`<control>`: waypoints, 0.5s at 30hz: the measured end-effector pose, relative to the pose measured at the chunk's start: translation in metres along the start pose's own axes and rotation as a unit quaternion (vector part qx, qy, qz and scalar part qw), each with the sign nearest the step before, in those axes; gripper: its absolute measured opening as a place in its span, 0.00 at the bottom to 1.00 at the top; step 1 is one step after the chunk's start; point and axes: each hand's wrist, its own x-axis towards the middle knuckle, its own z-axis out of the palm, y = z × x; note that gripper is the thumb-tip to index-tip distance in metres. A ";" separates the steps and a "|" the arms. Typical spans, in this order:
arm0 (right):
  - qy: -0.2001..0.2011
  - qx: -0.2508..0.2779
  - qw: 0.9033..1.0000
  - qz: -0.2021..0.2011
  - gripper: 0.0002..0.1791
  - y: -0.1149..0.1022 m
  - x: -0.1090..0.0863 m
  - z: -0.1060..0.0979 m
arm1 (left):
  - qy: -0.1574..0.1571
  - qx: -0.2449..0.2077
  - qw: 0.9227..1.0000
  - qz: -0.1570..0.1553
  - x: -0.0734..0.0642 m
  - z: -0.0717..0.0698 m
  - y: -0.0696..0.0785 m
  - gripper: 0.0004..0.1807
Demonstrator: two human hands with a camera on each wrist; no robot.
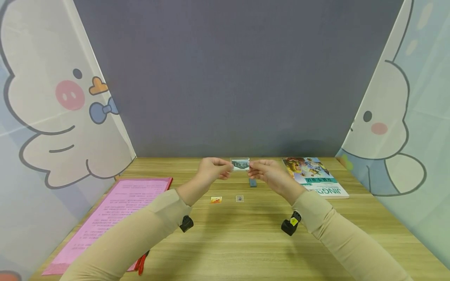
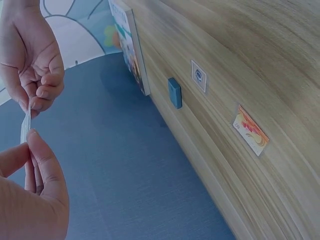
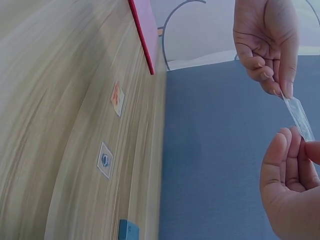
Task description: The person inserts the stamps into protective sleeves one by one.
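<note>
A stamp [image 1: 240, 164] with a grey-green landscape picture is held up above the far part of the table, inside a clear plastic sleeve [image 3: 299, 117]. My left hand [image 1: 209, 171] pinches the sleeve's left edge between thumb and fingers. At the opposite edge, my right hand [image 1: 270, 175] pinches it the same way. Both wrist views show the sleeve nearly edge-on, stretched flat between the two hands. Below them on the table lie an orange-and-yellow stamp [image 2: 251, 131] and a pale stamp with a small round blue motif [image 2: 199, 76].
A small blue block [image 1: 252, 182] sits below my right hand. Behind the right forearm lies a colourful book [image 1: 316, 175]. On the left is a pink printed sheet [image 1: 123, 207] with a red edge, partly under my left sleeve. A grey panel [image 1: 225, 78] rises at the table's back.
</note>
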 end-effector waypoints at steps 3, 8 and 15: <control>0.004 -0.012 1.000 -0.004 0.14 0.000 -0.001 0.000 | -0.002 0.002 1.000 -0.003 0.000 0.000 -0.001 0.07; 0.009 -0.026 1.000 -0.008 0.16 0.002 -0.001 0.000 | -0.006 0.003 1.000 0.000 0.001 0.001 -0.002 0.08; 0.015 -0.039 0.999 -0.008 0.18 0.004 0.000 -0.001 | -0.012 0.005 1.000 0.004 -0.001 0.001 -0.002 0.08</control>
